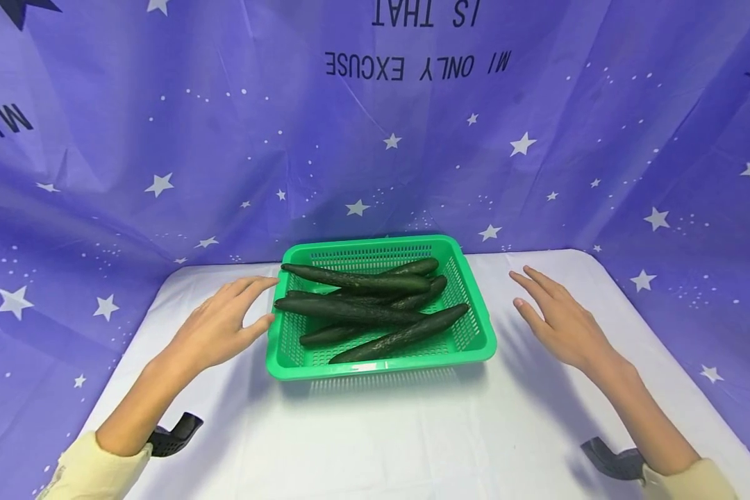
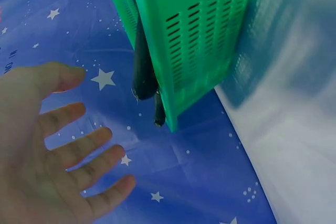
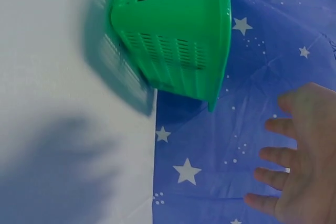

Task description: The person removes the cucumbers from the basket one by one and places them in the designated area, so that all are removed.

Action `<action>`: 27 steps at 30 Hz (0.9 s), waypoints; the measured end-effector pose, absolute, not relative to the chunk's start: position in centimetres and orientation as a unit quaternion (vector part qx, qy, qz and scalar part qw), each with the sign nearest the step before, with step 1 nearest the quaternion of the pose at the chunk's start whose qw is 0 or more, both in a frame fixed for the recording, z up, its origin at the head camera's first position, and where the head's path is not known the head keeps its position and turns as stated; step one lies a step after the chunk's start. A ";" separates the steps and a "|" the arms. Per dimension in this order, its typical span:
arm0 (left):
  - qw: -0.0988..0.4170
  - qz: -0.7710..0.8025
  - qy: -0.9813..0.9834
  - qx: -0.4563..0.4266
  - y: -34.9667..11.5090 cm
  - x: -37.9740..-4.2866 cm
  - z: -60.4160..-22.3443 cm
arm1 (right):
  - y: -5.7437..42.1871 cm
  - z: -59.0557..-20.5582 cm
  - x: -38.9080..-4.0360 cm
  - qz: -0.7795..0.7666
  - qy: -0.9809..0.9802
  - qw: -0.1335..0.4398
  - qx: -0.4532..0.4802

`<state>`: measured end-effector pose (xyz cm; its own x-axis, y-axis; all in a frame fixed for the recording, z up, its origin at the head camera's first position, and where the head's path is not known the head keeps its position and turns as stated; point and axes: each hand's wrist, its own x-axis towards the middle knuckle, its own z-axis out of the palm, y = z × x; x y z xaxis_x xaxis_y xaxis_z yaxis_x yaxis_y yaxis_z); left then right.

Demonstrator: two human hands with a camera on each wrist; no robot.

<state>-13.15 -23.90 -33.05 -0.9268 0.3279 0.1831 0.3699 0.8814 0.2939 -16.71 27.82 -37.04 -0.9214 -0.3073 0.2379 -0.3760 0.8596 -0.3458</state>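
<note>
1. The right hand (image 1: 562, 323) is held off the right edge of the green plastic basket (image 1: 437, 360), fingers extended, empty.
2. The left hand (image 1: 219, 323) is held nearer, just beside the left edge, fingers loosely spread, empty.
3. The basket is set near the far edge of the desk (image 1: 375, 437), long axis left-right.
4. Cucumbers (image 1: 356, 312) are heaped inside, between the hands.

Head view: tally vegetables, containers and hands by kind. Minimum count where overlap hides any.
Long dark green cucumbers: at least 5, overlap hides the exact count
Green rectangular plastic basket: 1
Bare hands: 2 (left hand, right hand)
Total: at least 8
</note>
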 end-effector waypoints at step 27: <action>0.039 -0.270 -0.920 -0.280 -20.4 -16.7 -32.7 | 24.0 -41.3 -19.7 0.423 -0.888 0.010 0.182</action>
